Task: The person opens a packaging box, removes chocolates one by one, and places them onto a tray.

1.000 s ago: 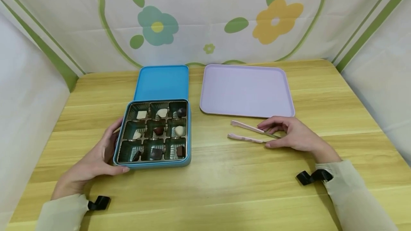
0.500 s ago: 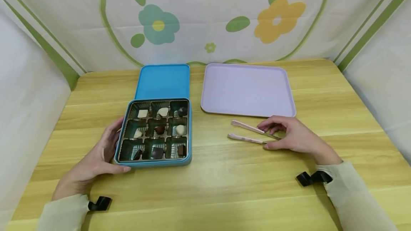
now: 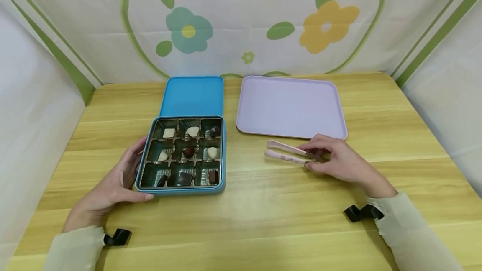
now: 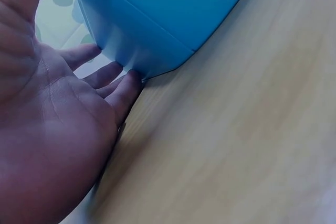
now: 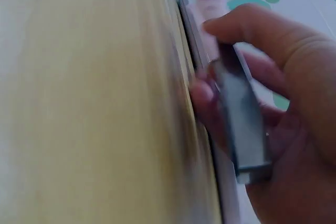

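Observation:
An open blue tin box (image 3: 182, 190) of chocolates (image 3: 188, 152) sits left of centre on the wooden table, its blue wall (image 4: 152, 30) filling the left wrist view. My left hand (image 3: 113, 185) rests against its left side, thumb at the front corner, fingers (image 4: 123, 90) straight along the wall. My right hand (image 3: 335, 160) pinches a pair of pink-tipped metal tongs (image 3: 287, 153), its fingers (image 5: 247, 30) curled round the metal handle (image 5: 239, 108). The tongs' tips point left and stand close together.
A lilac tray (image 3: 290, 106) lies behind the tongs at the back right. The tin's blue lid (image 3: 192, 95) lies flat behind the box. Floral cloth walls close in the table (image 3: 263, 208) on three sides.
My right hand has closed on the tongs and lifted them slightly; their tips have come together. The left hand and the box have stayed put.

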Tool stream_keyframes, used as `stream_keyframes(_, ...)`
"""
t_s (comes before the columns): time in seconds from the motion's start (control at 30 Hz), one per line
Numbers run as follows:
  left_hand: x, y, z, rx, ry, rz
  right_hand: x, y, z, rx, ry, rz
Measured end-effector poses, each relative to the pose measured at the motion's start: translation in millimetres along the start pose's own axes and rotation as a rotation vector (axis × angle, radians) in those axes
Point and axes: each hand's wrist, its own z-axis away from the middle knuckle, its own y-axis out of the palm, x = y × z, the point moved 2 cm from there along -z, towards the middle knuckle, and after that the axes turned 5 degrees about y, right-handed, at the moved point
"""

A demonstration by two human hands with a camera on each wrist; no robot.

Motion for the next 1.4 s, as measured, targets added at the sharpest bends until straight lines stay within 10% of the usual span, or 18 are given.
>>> stream_keyframes(0.63, -0.3, 1.1, 1.2, -0.001, -0.007, 0.004, 79.8, -0.9, -66.3, -0.197, -0.296, -0.013)
stream_keyframes(1.4, -0.9, -0.7, 2.4, 0.002, -0.007, -0.010, 131.8, 11.1, -123.6, -0.177, -0.267, 0.000)
